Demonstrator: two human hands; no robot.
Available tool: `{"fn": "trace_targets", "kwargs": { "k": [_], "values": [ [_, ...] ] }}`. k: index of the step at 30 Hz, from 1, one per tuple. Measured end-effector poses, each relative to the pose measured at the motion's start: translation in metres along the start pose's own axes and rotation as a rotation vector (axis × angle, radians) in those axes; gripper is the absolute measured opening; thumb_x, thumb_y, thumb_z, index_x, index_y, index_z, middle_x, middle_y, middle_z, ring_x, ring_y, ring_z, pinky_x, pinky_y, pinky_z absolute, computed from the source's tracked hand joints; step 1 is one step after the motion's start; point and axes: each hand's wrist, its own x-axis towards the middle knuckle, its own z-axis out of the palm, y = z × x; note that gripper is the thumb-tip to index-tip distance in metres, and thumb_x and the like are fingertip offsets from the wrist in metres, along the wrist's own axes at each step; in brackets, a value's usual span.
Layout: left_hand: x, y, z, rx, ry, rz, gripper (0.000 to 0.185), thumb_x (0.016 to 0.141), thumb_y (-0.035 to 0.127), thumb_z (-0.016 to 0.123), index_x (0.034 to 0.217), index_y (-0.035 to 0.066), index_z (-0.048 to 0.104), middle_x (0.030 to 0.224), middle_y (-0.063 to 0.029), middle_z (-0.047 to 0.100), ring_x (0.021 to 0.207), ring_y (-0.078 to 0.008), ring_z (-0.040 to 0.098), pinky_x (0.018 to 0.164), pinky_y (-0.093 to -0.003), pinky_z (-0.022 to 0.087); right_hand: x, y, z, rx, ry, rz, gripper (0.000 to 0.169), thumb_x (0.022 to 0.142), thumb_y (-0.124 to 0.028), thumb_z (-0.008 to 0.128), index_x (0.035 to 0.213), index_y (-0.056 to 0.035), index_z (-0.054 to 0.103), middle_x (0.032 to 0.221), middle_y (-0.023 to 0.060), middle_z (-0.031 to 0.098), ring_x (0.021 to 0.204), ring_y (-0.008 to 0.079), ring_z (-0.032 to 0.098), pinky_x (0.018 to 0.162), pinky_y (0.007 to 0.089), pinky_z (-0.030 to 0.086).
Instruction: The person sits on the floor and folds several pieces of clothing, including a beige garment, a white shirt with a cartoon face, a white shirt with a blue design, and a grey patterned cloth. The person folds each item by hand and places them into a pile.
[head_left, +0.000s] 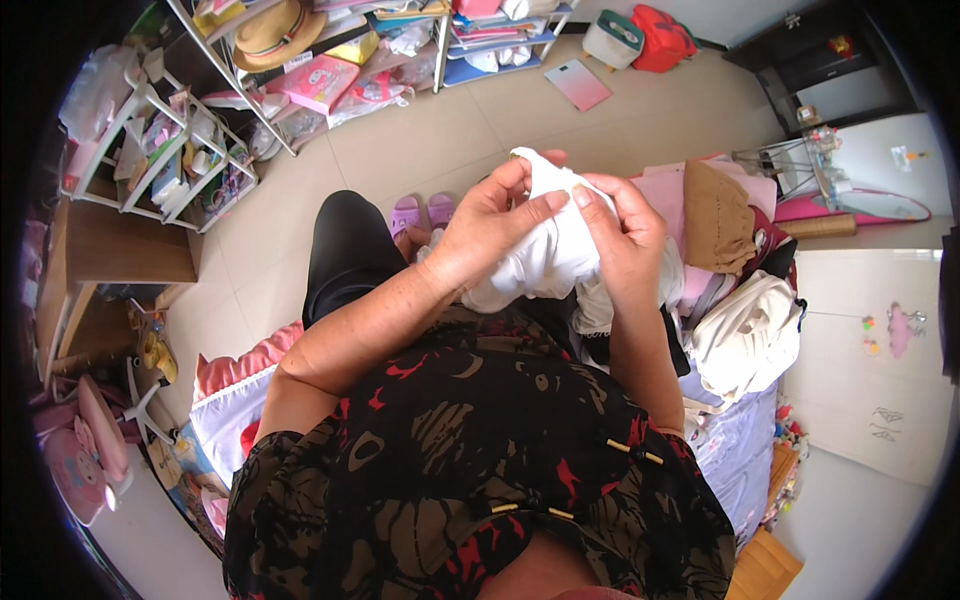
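Note:
A white cloth garment is bunched up in front of me, above my lap. My left hand pinches its upper edge between thumb and fingers. Close beside it, my right hand grips the same edge, with the thumb on the fabric. The rest of the garment hangs below both hands toward my lap. What kind of garment it is cannot be told. More pale cloth lies under and beside my right forearm.
Right of me, a brown garment, pink clothes and a cream cloth bundle lie on a bed. Purple clogs are on the tiled floor ahead. Cluttered shelving and a white rack stand beyond, at front and left.

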Motion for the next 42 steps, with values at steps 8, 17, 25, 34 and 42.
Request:
{"fn": "trace_targets", "kwargs": {
  "k": [8,17,25,34,42],
  "values": [
    [0.0,-0.008,-0.006,-0.167,0.054,-0.042,0.036,0.097,0.007,0.053,0.133,0.0,0.05,0.119,-0.0076,0.061,0.108,-0.0138,0.058,0.096,-0.0295,0.047,0.002,-0.004,-0.002,0.302,0.053,0.187,0.017,0.094,-0.014,0.061,0.1,0.0019,0.064,0.087,-0.001,0.063,0.078,0.0028,0.054,0.07,0.0181,0.042],
    [0.008,-0.011,-0.036,0.152,-0.038,-0.203,0.039,0.099,0.024,0.053,0.135,0.008,0.05,0.121,-0.004,0.061,0.108,-0.0126,0.057,0.091,-0.0234,0.044,0.015,0.014,-0.026,0.818,0.078,0.35,0.022,0.094,-0.012,0.055,0.111,0.0019,0.058,0.105,0.008,0.065,0.096,0.0149,0.063,0.083,0.0282,0.049],
    [0.001,-0.098,-0.133,0.816,-0.074,-0.303,0.05,0.089,0.031,0.065,0.132,0.008,0.054,0.124,-0.0086,0.059,0.107,-0.0181,0.057,0.093,-0.0295,0.044,0.006,0.15,-0.068,-0.095,0.243,0.409,0.019,0.09,-0.017,0.062,0.106,-0.0062,0.062,0.099,0.009,0.065,0.092,0.0182,0.063,0.081,0.0277,0.048],
    [0.002,-0.105,-0.139,0.937,-0.03,-0.536,0.051,0.081,0.032,0.072,0.121,0.003,0.061,0.097,-0.0107,0.064,0.088,-0.0161,0.059,0.074,-0.03,0.048,-0.044,0.173,-0.053,-0.584,-0.215,0.253,0.03,0.083,-0.027,0.069,0.102,-0.004,0.065,0.086,0.0131,0.064,0.082,0.0237,0.063,0.072,0.033,0.05],
    [0.006,-0.08,-0.143,0.468,0.257,-0.497,0.029,0.088,0.031,0.067,0.103,0.007,0.061,0.08,0.0,0.058,0.065,-0.0074,0.053,0.053,-0.0215,0.042,-0.039,0.195,-0.076,-0.008,-0.109,0.589,0.019,0.086,-0.023,0.068,0.093,-0.0051,0.064,0.073,0.0008,0.061,0.061,0.0087,0.057,0.057,0.0214,0.045]
  ]
}}
